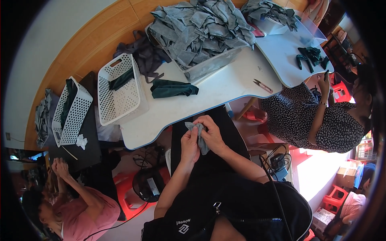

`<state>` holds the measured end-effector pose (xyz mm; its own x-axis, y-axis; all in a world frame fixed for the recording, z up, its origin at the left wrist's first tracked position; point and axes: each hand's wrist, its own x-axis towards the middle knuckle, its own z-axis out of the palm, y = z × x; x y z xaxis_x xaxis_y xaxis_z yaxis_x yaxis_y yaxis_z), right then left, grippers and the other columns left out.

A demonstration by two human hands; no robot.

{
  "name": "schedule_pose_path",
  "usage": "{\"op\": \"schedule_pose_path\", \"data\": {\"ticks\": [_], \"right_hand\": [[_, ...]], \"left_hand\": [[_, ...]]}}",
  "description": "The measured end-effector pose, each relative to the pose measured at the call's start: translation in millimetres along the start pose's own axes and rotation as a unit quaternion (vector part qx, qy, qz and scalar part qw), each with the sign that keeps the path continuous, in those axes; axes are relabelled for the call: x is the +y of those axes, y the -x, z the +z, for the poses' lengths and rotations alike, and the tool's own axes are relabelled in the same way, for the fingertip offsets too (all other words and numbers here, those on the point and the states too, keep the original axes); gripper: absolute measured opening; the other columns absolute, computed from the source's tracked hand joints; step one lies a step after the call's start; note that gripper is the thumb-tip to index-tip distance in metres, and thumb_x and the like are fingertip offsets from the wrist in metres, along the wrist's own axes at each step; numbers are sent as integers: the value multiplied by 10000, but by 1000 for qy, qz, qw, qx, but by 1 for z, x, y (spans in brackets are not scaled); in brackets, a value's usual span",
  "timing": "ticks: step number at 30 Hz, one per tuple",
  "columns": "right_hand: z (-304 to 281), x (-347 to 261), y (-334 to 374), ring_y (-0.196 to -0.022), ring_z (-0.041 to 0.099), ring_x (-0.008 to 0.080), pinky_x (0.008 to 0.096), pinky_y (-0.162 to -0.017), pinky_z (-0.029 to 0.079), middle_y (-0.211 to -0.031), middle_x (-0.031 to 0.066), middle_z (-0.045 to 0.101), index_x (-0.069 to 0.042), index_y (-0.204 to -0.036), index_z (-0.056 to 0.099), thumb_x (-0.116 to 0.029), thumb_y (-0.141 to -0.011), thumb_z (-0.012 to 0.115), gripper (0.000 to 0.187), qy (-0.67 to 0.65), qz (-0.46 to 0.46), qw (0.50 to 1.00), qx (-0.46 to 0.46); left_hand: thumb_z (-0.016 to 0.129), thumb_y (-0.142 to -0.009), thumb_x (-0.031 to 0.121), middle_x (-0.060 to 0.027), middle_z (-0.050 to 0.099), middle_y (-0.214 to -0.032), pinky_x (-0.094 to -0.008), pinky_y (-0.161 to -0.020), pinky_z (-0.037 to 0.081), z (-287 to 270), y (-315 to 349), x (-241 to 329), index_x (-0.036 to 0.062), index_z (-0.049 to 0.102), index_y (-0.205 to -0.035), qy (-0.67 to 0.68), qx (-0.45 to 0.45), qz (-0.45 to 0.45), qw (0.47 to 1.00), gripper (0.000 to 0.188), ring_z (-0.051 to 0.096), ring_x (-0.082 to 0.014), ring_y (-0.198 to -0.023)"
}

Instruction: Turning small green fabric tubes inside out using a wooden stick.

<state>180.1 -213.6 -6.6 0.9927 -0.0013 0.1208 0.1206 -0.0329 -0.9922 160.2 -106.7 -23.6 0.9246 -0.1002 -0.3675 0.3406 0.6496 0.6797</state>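
Table: white top with a blue-edged, wavy front, [237, 82] just beyond the person's lap.
Bin: clear plastic tub [213, 66] on it, heaped over the rim with limp, nappy grey fabric pieces [201, 30].
Basket: white, rigid, punched with holes [132, 105], at the table's left end.
Green bundle: dark, soft, velvety-looking [173, 89], lying lengthwise left to right.
Right hand: half-curled [212, 134], thumb and bent fingers pinching the cloth from its right side.
Left hand: nearly closed [189, 145], thumb upward, pinching the same piece from the left.
Grey cloth: small, crumpled [204, 147], held above the lap; its long axis slants from upper left, by the table, to lower right.
Snips: slim, metal-bladed [263, 85], near the table's front edge, blades pointing up-left.
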Motion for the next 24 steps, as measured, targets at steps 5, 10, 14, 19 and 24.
{"op": "schedule_pose_path", "data": {"ticks": [5, 10, 14, 19, 24], "right_hand": [[-1, 8, -5, -914, 537, 225, 302, -785, 442, -927, 80, 548, -32, -953, 646, 13, -778, 570, 196, 58, -41, 997, 21], [6, 21, -6, -855, 531, 210, 284, -750, 441, -909, 77, 526, -21, -964, 659, 4, -791, 600, 185, 169, -86, 981, 37], [5, 32, -3, -839, 515, 139, 260, -735, 423, -911, 32, 527, -25, -973, 665, -36, -825, 632, 152, 88, 48, 995, -13], [-7, 32, -2, -708, 471, 96, 244, -683, 384, -747, -13, 483, 5, -892, 667, -168, -871, 653, 175, -168, 199, 958, -123], [-15, 23, 8, -594, 401, 80, 235, -615, 357, -590, -60, 374, -113, -753, 577, -225, -940, 575, 218, -342, 359, 804, -328]], "left_hand": [[533, -978, 236, -45, 620, -889, -223, -745, 455, 16, 3, 0, 6, 555, -1058, 38, 29, 13, 999, 244, 573, -76, -831], [578, -943, 132, -37, 608, -832, -186, -656, 433, 22, -14, -6, 4, 438, -1166, -117, 106, 166, 974, 294, 556, -59, -755], [656, -870, 45, -1, 594, -742, -171, -550, 387, -3, -33, 3, -4, 517, -1071, -206, 66, 212, 953, 248, 513, -34, -648], [693, -823, 12, 4, 599, -707, -165, -518, 378, -24, -39, 10, -8, 610, -858, -251, 34, 175, 951, 92, 523, -27, -629], [693, -829, 49, 27, 567, -680, -169, -526, 356, -24, -34, 17, 2, 646, -812, -359, -22, 113, 926, 68, 479, -17, -616]]}}
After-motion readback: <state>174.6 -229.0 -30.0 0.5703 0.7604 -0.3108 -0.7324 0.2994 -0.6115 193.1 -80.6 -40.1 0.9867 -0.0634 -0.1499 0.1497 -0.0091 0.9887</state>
